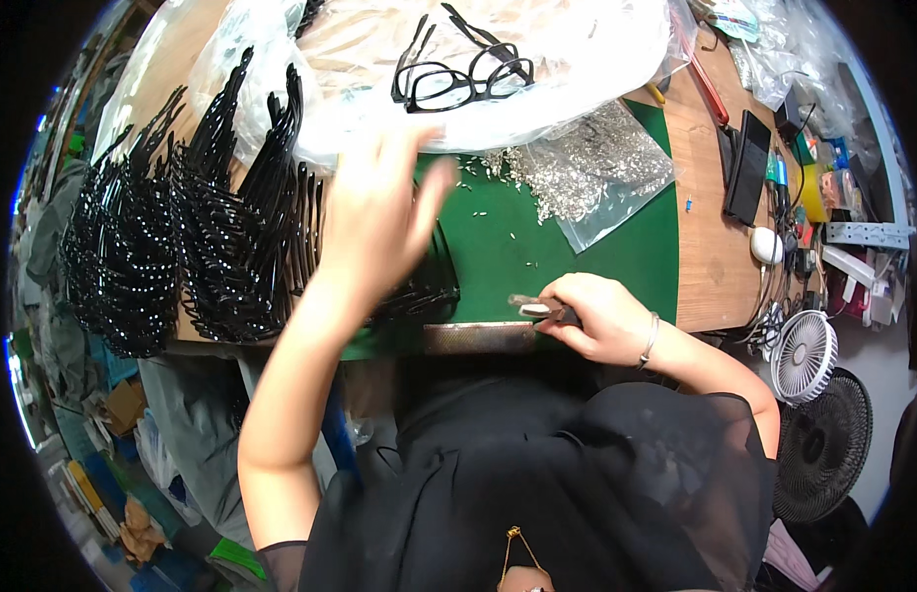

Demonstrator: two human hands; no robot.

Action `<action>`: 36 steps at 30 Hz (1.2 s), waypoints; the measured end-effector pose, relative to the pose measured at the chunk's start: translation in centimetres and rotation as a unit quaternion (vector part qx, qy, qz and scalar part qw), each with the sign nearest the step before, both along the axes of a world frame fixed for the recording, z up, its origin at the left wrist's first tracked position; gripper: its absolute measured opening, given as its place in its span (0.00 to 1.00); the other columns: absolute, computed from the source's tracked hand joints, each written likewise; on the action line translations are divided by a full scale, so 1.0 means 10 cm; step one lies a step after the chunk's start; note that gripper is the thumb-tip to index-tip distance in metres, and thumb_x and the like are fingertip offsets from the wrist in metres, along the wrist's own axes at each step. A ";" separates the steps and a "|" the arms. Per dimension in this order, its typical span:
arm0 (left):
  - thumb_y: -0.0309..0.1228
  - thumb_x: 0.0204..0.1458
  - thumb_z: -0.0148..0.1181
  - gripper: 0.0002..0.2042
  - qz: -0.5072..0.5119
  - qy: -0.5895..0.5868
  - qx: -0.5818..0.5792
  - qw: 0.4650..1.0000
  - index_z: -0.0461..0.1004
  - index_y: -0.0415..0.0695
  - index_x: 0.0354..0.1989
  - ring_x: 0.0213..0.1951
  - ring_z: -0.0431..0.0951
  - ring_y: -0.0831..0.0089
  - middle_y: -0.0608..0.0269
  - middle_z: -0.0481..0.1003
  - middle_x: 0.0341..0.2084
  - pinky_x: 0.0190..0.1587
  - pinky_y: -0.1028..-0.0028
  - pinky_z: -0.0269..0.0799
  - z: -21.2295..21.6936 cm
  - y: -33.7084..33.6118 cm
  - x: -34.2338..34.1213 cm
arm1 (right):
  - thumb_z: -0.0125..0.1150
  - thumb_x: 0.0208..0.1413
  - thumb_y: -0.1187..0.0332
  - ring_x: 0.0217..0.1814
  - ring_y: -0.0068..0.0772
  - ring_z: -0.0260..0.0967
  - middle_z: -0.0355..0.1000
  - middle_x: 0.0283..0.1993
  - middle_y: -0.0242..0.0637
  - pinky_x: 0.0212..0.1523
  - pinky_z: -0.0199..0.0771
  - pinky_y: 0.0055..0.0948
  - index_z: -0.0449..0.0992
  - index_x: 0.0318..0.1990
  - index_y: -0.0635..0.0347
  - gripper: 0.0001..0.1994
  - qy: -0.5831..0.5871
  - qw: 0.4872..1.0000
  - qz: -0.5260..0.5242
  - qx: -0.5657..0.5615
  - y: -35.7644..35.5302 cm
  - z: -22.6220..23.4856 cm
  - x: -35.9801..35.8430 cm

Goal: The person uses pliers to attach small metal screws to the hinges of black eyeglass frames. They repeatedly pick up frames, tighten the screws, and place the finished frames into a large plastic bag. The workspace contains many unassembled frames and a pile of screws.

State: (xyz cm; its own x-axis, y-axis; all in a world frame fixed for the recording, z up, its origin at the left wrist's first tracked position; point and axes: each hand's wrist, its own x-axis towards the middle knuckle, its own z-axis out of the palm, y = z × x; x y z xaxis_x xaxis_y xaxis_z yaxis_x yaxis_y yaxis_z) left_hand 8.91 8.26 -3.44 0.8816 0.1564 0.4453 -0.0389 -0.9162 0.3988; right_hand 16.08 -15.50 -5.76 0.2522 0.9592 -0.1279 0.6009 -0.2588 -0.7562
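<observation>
My left hand (379,212) is raised over the green mat (517,247), blurred, fingers spread and holding nothing, reaching toward the clear plastic sheet (577,59). On that sheet lie black eyeglass frames (463,79). More black frame parts (429,291) lie on the mat just under my left wrist. My right hand (596,316) rests at the mat's near edge, closed on a small pair of pliers (539,308). A metal strip (478,337) lies along the table edge beside it.
Rows of black temple arms (182,247) stand stacked at the left. A clear bag of small silver screws (586,168) lies at the mat's far right. On the wooden table (710,266) are a black phone (746,166) and a white mouse (766,245). A small white fan (802,355) stands at the right.
</observation>
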 end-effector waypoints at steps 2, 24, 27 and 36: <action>0.29 0.43 0.58 0.12 0.092 0.003 0.106 0.990 0.70 0.41 0.37 0.37 0.70 0.57 0.55 0.71 0.36 0.40 0.68 0.66 -0.12 0.19 0.52 | 0.58 0.42 0.69 0.32 0.44 0.65 0.67 0.27 0.41 0.34 0.65 0.36 0.67 0.30 0.59 0.08 -0.007 1.000 0.027 -0.014 0.08 0.06 -0.07; 0.25 0.44 0.54 0.34 -0.053 -0.131 -0.600 0.787 0.42 0.33 0.58 0.17 0.69 0.75 0.43 0.65 0.47 0.23 0.76 0.70 0.62 -0.41 -0.73 | 0.56 0.42 0.68 0.29 0.43 0.67 0.66 0.26 0.41 0.31 0.67 0.38 0.67 0.29 0.60 0.08 -0.194 0.979 -0.042 -0.042 0.28 -0.40 0.21; 0.18 0.37 0.49 0.38 0.150 -0.067 -0.577 0.800 0.39 0.35 0.60 0.15 0.68 0.77 0.42 0.68 0.43 0.23 0.78 0.70 0.59 -0.67 -0.86 | 0.55 0.42 0.69 0.30 0.44 0.67 0.66 0.26 0.42 0.31 0.67 0.39 0.67 0.29 0.62 0.07 -0.174 0.983 -0.036 -0.044 0.30 -0.35 0.21; 0.12 0.39 0.58 0.46 -0.040 -0.058 -0.482 0.873 0.29 0.44 0.61 0.36 0.71 0.74 0.44 0.61 0.49 0.42 0.77 0.69 0.10 -1.03 -0.81 | 0.57 0.48 0.75 0.26 0.16 0.61 0.65 0.23 0.32 0.28 0.64 0.20 0.68 0.28 0.64 0.04 0.285 0.938 -0.146 0.132 0.22 0.49 -0.24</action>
State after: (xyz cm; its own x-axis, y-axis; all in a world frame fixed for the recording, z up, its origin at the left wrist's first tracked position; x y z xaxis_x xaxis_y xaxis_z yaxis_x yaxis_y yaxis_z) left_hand 0.77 -2.00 -2.48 0.8648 0.4473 0.2279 -0.1791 -0.1492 0.9724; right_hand 13.63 -13.34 -0.90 0.4713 0.8775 -0.0885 0.0120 -0.1067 -0.9942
